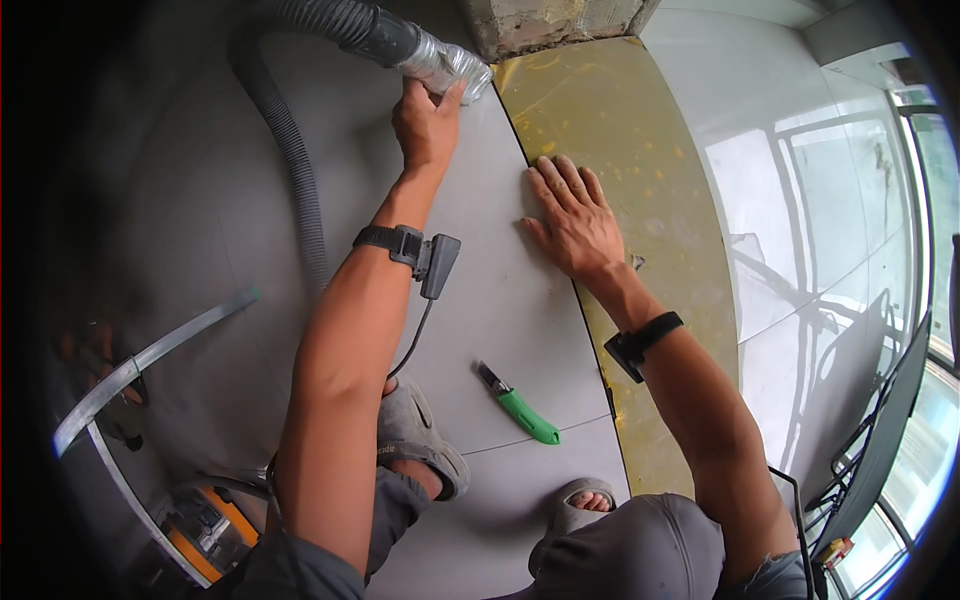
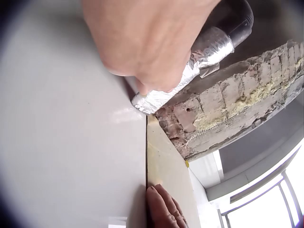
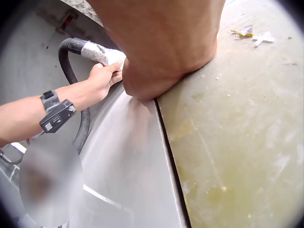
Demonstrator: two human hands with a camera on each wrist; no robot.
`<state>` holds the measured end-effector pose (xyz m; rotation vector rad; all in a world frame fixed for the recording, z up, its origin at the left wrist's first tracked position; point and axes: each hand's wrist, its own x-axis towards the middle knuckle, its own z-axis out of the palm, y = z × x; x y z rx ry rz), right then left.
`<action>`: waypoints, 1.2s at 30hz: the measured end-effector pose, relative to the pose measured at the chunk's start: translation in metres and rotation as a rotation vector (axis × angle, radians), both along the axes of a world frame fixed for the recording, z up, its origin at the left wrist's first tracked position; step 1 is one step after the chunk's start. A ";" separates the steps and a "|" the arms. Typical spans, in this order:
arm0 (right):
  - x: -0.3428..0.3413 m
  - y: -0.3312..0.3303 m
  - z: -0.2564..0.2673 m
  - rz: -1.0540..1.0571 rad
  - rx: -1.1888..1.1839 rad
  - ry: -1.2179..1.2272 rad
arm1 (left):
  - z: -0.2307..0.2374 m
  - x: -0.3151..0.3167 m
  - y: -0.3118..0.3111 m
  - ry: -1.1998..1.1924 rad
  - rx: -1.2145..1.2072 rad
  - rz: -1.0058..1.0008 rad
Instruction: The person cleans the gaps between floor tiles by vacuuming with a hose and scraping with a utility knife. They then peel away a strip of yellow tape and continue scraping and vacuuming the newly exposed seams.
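Observation:
My left hand grips a vacuum hose end wrapped in silver foil tape. In the left wrist view, the taped tip is right at the far end of the dark seam, beside a rough brick wall base. My right hand rests with straight fingers over that seam, on the edge of an olive-yellow slab and the grey floor tile. In the right wrist view its wrist and heel fill the top, hiding its fingers.
A green-handled utility knife lies on the grey tile between my feet. The ribbed hose curves down on the left. Metal strips and an orange-and-black machine stand lower left. Glossy tiles and windows run along the right.

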<state>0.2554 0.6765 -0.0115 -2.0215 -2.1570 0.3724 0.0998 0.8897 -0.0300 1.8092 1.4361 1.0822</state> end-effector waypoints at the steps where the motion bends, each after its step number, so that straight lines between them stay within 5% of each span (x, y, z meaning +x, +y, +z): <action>1: 0.000 0.000 -0.002 0.002 0.011 0.008 | 0.002 -0.001 -0.003 0.038 0.012 -0.020; 11: -0.001 -0.009 -0.003 -0.001 0.051 0.051 | 0.017 -0.010 -0.052 0.167 0.004 -0.097; 18: -0.005 -0.022 -0.002 -0.022 0.060 0.076 | 0.008 0.013 -0.011 0.074 0.077 -0.013; 27: -0.006 -0.029 0.001 -0.004 0.117 0.110 | 0.010 0.001 -0.029 0.048 -0.077 -0.072; 32: -0.064 -0.131 0.037 0.160 -0.084 0.432 | 0.027 -0.029 -0.113 0.104 -0.189 -0.180; 36: -0.110 -0.245 0.056 0.178 -0.212 0.483 | 0.037 -0.039 -0.192 0.189 -0.008 -0.302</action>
